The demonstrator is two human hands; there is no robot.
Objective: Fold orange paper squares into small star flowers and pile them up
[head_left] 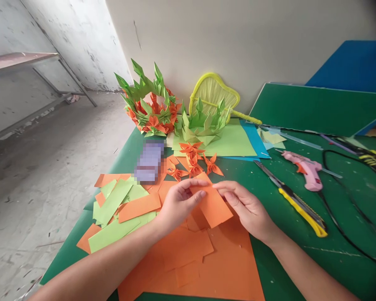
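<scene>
An orange paper rectangle (213, 207) is held tilted above larger orange sheets (228, 259). My left hand (183, 198) pinches its upper left part between thumb and fingers. At the paper's upper right edge is my right hand (246, 205), its fingertips closed on that edge. Several folded orange paper flowers (194, 161) lie just beyond my hands. Cut green strips (114, 202) and orange strips (140, 207) are piled to the left of my left hand.
Behind stand a green and orange paper crown (153, 121), a green paper crown (203, 127) and a yellow fan (214, 94). A blurred-out phone (150, 161) lies left. On the right are a yellow cutter (301, 211), a pink glue gun (310, 171) and its black cable (338, 225).
</scene>
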